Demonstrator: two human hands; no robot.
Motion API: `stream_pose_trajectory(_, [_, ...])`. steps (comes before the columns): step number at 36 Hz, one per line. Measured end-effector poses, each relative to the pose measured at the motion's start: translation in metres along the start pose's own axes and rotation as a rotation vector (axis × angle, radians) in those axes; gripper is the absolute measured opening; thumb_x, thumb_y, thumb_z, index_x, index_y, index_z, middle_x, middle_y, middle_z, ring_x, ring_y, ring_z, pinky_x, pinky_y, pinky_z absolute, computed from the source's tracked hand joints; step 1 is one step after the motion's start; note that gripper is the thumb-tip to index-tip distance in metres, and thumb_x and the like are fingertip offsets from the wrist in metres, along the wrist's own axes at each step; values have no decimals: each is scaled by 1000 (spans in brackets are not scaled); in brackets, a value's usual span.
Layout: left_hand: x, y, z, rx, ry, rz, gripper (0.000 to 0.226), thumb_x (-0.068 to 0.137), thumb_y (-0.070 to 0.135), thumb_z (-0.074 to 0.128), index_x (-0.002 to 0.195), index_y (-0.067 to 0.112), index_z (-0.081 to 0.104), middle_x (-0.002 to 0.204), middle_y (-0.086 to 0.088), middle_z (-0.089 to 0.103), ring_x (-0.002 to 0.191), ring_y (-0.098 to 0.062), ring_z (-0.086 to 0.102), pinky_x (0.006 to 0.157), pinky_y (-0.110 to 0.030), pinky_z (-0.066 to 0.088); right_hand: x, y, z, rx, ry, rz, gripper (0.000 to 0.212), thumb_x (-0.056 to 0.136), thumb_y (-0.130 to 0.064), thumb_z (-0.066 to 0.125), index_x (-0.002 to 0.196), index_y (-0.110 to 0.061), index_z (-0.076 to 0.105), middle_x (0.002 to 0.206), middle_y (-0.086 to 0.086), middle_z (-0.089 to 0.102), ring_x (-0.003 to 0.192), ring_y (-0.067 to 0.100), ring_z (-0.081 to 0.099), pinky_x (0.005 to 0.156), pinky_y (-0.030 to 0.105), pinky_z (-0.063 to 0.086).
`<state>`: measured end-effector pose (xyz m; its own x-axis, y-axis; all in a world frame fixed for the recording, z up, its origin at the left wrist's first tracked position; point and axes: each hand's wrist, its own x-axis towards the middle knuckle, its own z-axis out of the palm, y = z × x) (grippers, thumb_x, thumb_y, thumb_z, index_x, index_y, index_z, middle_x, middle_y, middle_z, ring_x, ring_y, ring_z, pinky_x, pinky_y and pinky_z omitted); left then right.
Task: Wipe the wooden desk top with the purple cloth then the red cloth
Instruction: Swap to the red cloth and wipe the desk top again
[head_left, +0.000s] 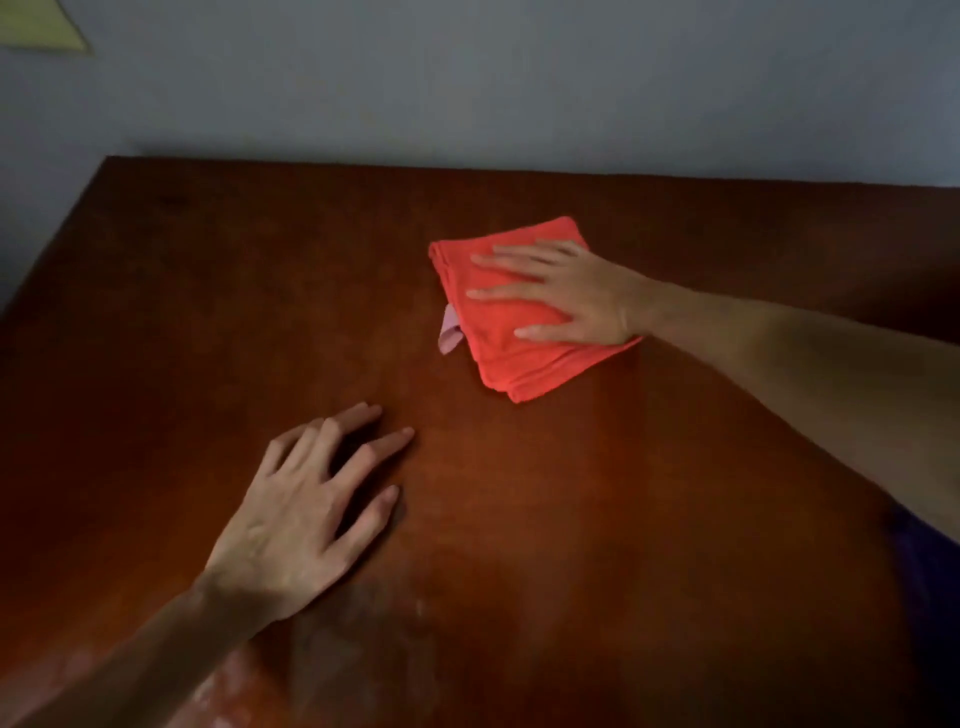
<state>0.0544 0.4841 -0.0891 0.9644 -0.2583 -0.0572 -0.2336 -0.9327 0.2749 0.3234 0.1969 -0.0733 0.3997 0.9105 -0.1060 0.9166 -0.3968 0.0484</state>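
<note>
head view: on the wooden desk top (519, 519), the left hand (301, 509) rests toward the near left edge, fingers spread and holding nothing. toward the far edge, right of middle, the right hand (571, 296) presses flat with straight fingers on the folded red cloth (498, 338); a dark purple cloth (930, 561) shows at the right edge.

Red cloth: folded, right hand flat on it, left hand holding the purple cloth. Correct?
Not quite. The head view shows the left hand resting bare on the wooden desk top, holding nothing. The right hand does lie flat on the folded red cloth.
</note>
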Motion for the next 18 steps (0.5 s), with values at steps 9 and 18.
stream_pose_trajectory(9, [4, -3, -1, -41, -15, -2, 49, 106, 51, 30, 153, 38, 40, 155, 5, 38, 151, -11, 27, 124, -34, 14, 63, 75, -10, 95, 26, 269, 71, 94, -75, 19, 160, -48, 19, 172, -12, 11, 158, 18, 16, 119, 46, 18])
stream_pose_trajectory(18, [3, -2, -1, -28, 28, 22, 50, 105, 51, 32, 152, 36, 42, 154, 1, 40, 148, -13, 30, 123, -24, 5, 67, 42, 1, 192, 142, 619, 66, 98, -74, 29, 159, -48, 22, 172, -5, 15, 158, 19, 13, 125, 48, 12])
